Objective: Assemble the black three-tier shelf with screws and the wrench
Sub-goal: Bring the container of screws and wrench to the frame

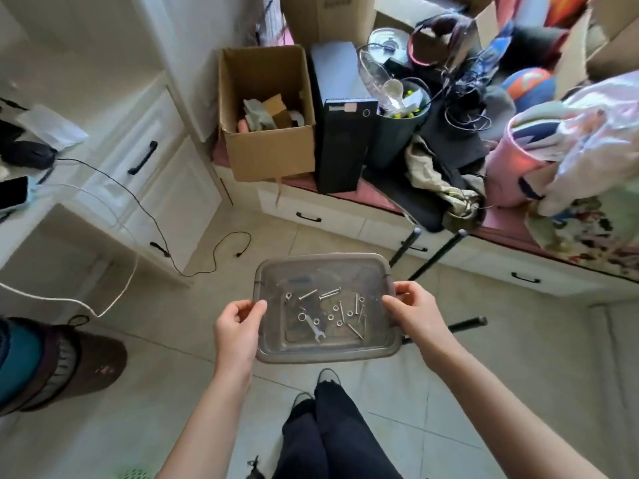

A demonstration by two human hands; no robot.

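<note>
Head view: no legible writing; left hand [238, 326], right hand [415, 305] grip tray [325, 356] holding screws [332, 293], wrench [313, 326].

— What can't you make out in the clear grey plastic tray [345, 267]?

— The small silver screws and washers [340, 311]: too tiny and blurred to count or tell thread from shaft.

— And the black metal shelf poles [437, 255]?

— Their upper ends vanish under the dark seat cushion [408, 198]; another's lower end hides behind the right hand [416, 311].

— The edges?

— The dark round stool [52, 368] is cut at the left, both forearms at the bottom.
</note>
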